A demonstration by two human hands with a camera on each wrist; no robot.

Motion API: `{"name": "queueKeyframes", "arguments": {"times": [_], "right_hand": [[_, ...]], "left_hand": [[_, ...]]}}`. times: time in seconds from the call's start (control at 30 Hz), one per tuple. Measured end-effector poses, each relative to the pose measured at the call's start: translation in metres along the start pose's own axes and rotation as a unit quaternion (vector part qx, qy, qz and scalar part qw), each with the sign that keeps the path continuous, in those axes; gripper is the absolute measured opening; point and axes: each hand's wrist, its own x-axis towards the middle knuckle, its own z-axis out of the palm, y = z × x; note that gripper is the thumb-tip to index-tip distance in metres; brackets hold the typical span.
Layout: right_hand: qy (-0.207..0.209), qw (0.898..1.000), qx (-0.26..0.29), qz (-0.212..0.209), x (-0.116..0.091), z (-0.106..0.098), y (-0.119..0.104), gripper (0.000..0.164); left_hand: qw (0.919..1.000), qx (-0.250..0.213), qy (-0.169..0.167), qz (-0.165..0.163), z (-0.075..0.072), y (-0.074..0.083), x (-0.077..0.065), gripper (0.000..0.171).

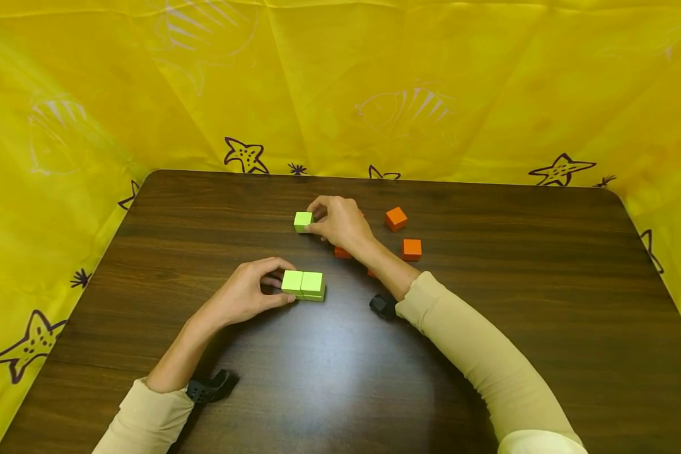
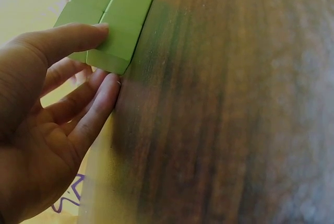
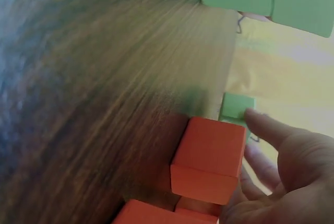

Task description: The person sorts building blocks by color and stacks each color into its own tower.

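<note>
My left hand (image 1: pixel 250 290) grips the left end of a block of light green cubes (image 1: pixel 313 282) at the middle of the table. In the left wrist view this green block (image 2: pixel 128 12) shows two layers of two, with the thumb across the near face and the fingers at its end. Farther back, my right hand (image 1: pixel 343 224) pinches a single green cube (image 1: pixel 303 219) between thumb and fingers. From the right wrist, that green cube (image 3: pixel 238 105) sits at the thumb tip, behind an orange cube (image 3: pixel 209 151).
Several orange cubes lie around the right hand and forearm, among them one at the back (image 1: pixel 396 219) and one nearer (image 1: pixel 412 250); others are partly hidden under the arm. A yellow patterned cloth (image 1: pixel 340 82) hangs behind the dark wooden table (image 1: pixel 516 265).
</note>
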Motion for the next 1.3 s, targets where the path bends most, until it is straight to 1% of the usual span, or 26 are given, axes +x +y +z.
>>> {"name": "queueKeyframes", "arguments": {"times": [0.27,0.6,0.77,1.0,1.3], "right_hand": [[-0.001,0.999,0.036,0.006,-0.002,-0.004,0.001,0.032],[0.015,1.000,0.016,-0.007,-0.003,-0.005,0.002,0.032],[0.013,0.999,0.039,-0.008,-0.004,-0.005,0.002,0.033],[0.012,0.996,0.086,-0.015,-0.008,-0.007,-0.003,0.032],[0.016,0.994,0.102,-0.023,-0.021,-0.013,-0.008,0.032]], "left_hand": [[1.0000,-0.003,0.000,0.003,0.000,0.000,0.000,0.037],[1.0000,-0.004,0.001,0.006,0.000,0.001,0.000,0.037],[1.0000,-0.005,0.001,0.006,0.000,0.001,0.001,0.037],[1.0000,-0.004,0.003,0.008,-0.001,0.002,0.000,0.037],[1.0000,0.001,0.000,0.006,-0.001,0.003,0.001,0.037]]}}
